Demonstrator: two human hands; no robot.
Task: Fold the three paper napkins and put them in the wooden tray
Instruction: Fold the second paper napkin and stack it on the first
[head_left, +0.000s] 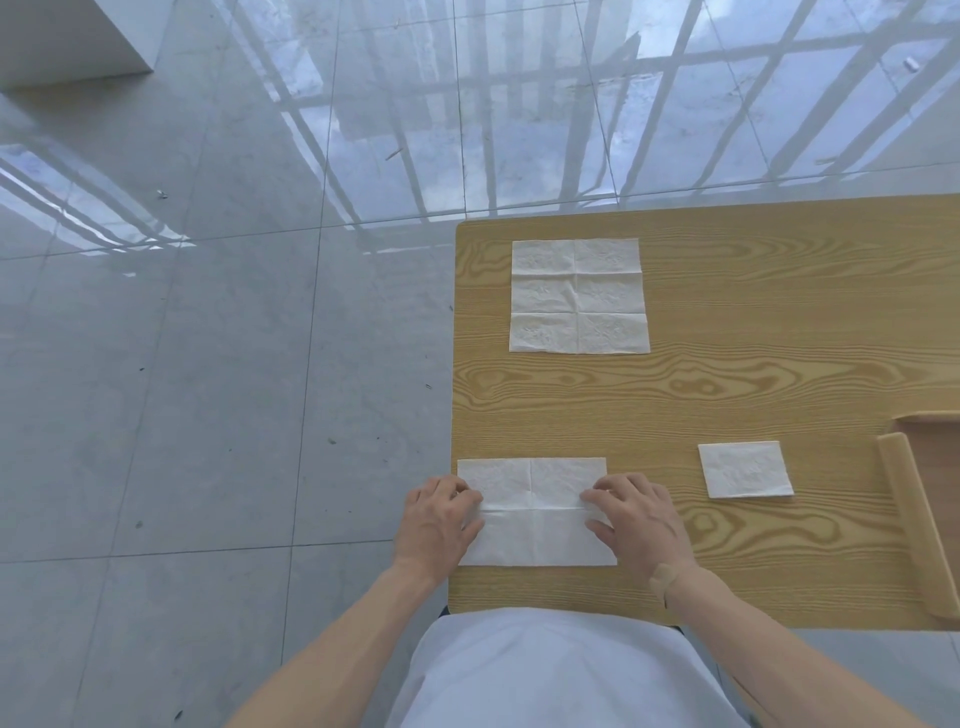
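Observation:
Three white paper napkins lie on the wooden table. An unfolded napkin lies flat at the far left of the table. A small folded napkin rests at the right, beside the wooden tray. The nearest napkin is partly folded, one layer lying over its far part. My left hand pinches the fold edge at its left side. My right hand holds the same edge at the right side.
The tray runs off the right edge of the view. The table's left edge lies just left of the near napkin, with shiny grey floor tiles beyond it. A white wall corner stands at the far left.

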